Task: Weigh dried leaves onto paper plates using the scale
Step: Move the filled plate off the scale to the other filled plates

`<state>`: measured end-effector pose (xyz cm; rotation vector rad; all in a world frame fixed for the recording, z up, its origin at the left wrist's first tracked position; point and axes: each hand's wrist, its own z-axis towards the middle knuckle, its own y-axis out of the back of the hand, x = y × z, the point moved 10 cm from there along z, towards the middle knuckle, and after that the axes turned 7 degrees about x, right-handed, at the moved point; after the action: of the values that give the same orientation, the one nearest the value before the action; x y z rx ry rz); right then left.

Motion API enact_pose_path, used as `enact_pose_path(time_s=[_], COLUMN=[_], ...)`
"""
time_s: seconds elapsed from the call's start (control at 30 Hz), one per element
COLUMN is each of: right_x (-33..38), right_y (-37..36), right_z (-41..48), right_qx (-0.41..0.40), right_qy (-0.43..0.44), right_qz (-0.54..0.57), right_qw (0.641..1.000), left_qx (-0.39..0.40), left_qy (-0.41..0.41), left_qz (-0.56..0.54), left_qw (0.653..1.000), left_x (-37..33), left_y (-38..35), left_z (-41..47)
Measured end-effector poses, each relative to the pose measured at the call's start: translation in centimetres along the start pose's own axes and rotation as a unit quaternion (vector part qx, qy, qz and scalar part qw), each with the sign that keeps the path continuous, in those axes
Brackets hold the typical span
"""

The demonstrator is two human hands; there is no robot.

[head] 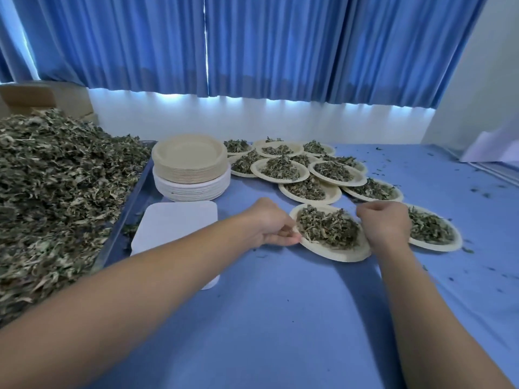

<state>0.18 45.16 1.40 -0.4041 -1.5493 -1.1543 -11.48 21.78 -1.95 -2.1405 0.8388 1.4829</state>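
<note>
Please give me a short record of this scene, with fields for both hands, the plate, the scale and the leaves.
left hand: pinches the left rim of the filled plate
right hand: fingers curled at that plate's right rim, apparently gripping it
scale: white, nothing on the visible platform, left of the hands
empty plates: one stack behind the scale
leaf pile: large, at far left
finished plates: clustered behind the hands, leaves on each
</note>
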Motion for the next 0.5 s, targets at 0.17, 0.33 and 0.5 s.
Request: enact_pose_path(time_s=[0.17, 0.33, 0.5], right_x=[4.1, 7.6, 8.8], right_y=[-1.2, -3.3, -5.7], right_z=[-2.3, -5.1, -6.4], right_qx=[-0.014, -0.004, 0.04], right_qy=[0.138, 0.271, 0.333], right_qz=[-0.092, -0.118, -0.143], right_qw=[0.986, 0.955, 0.931], left_qx=[0.011, -0.003, -0.024], left_qy=[0.009, -0.023, -0.062], left_qz=[-0.058, -0.101, -0.13], left_qw=[0.998, 0.995, 0.989], left_x=[1.0, -0.2, -1.6], left_y=[-3.5, -4.2, -2.9], left_z=[1.3, 1.5, 0.8])
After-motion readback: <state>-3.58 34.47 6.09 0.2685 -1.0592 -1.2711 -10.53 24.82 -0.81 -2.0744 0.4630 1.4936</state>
